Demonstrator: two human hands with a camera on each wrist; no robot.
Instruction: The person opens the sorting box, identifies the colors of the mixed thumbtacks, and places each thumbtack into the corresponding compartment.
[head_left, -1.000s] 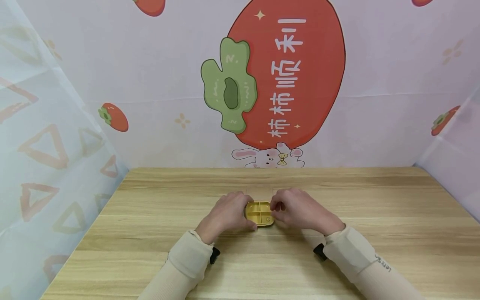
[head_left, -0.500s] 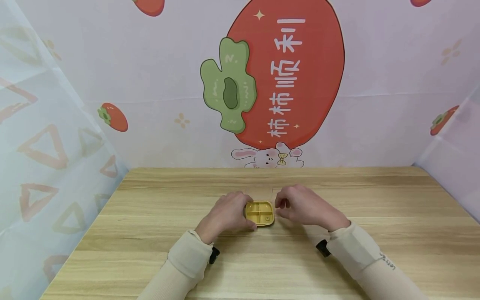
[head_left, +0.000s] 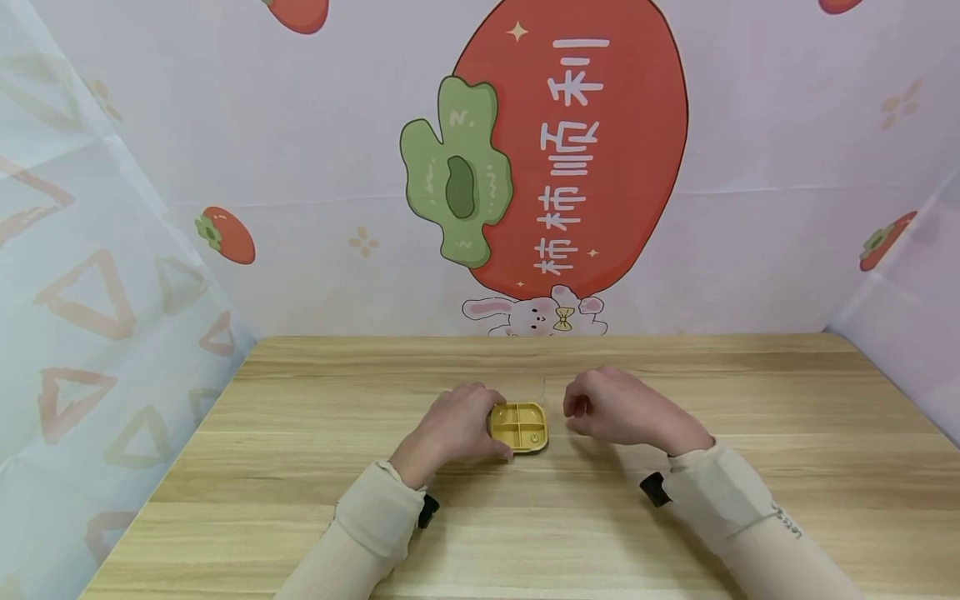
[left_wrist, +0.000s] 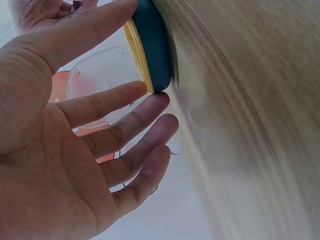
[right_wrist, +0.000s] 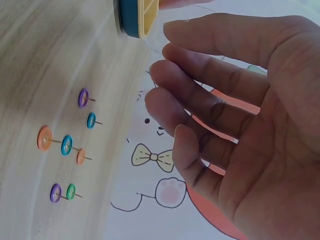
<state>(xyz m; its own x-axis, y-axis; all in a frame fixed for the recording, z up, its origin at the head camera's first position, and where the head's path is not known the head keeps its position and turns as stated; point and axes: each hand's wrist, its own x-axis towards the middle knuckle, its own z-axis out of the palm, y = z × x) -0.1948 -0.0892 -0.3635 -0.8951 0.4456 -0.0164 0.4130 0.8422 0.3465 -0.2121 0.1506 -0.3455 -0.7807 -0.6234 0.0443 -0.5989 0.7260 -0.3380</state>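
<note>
My left hand [head_left: 459,425] holds the left side of a small pill box, its thumb at the near edge and index finger at the far edge. The box has a yellow four-compartment inside [head_left: 507,436] and a teal outer shell [left_wrist: 155,42]. A clear lid [left_wrist: 95,75] stands raised at its far side. In the near right compartment lies a small round thing [head_left: 535,438]. To the right of the box, my right hand [head_left: 626,408] hovers with loosely bent fingers, nothing between them. Several coloured thumbtacks [right_wrist: 67,145] lie points up beside it in the right wrist view.
The wooden table [head_left: 337,500] carries all of this. A printed cloth backdrop [head_left: 315,150] rises along its far edge, and side cloths [head_left: 82,250] flank it. The tacks' bare points stick up near the right fingers.
My right hand has drawn away from the box's right edge, moving rightward over the table. The left hand and the pill box stay where they were.
</note>
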